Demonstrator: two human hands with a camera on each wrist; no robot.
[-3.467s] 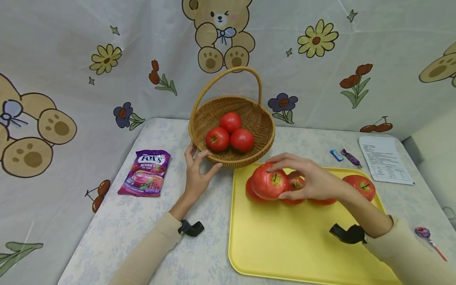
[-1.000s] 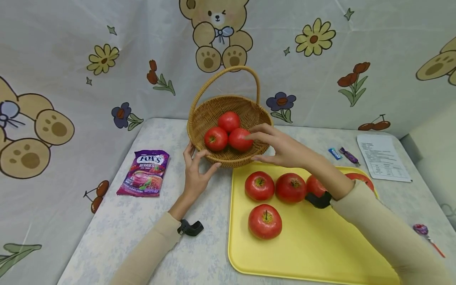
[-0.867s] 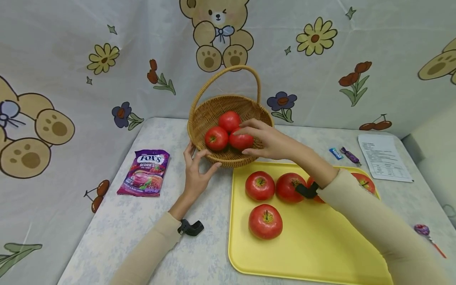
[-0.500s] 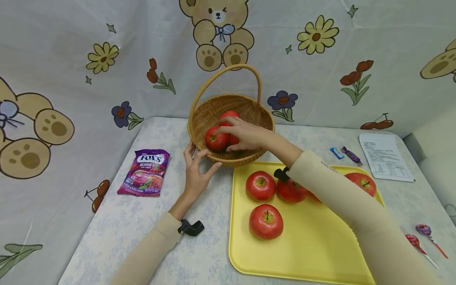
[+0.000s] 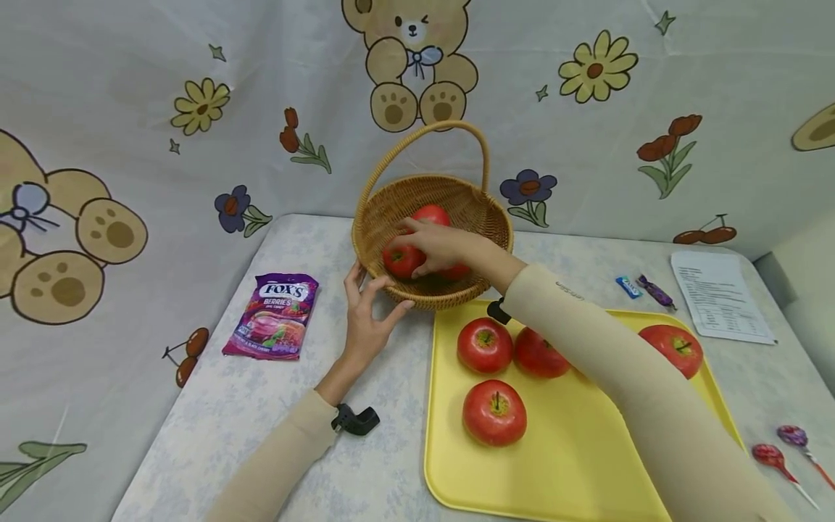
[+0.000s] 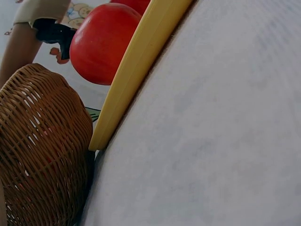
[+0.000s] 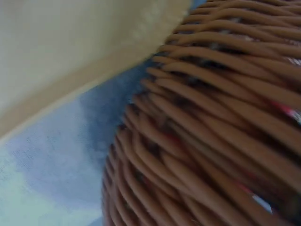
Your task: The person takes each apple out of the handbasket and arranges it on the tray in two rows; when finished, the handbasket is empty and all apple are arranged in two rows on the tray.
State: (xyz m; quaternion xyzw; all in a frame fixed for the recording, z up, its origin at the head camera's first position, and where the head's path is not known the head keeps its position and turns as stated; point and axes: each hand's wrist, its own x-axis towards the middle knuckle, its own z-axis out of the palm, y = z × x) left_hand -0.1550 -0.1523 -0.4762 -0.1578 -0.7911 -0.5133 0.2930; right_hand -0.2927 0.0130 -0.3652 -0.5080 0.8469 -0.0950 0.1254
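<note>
R hand [image 5: 435, 242] is reaching deeper into wicker basket [image 5: 466, 197] vs 1s ago; fingers & thumb curling round red apple [image 5: 399, 261] below; L hand [image 5: 366, 328] touching basket, fingers spread; apple's looking slick, prob. firm; grip sides.

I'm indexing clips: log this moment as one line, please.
left hand: touching round tan wicker basket | right hand: over round red apple inside basket, grip unclear | rectangular yellow tray: more red apples

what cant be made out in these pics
Head view: the rightmost apple in the basket, partly behind the right hand.
Head view: print on the paper, too small.
Left wrist view: another apple, cut off by the top edge.
Right wrist view: the basket's contents, mostly masked by weave.
</note>
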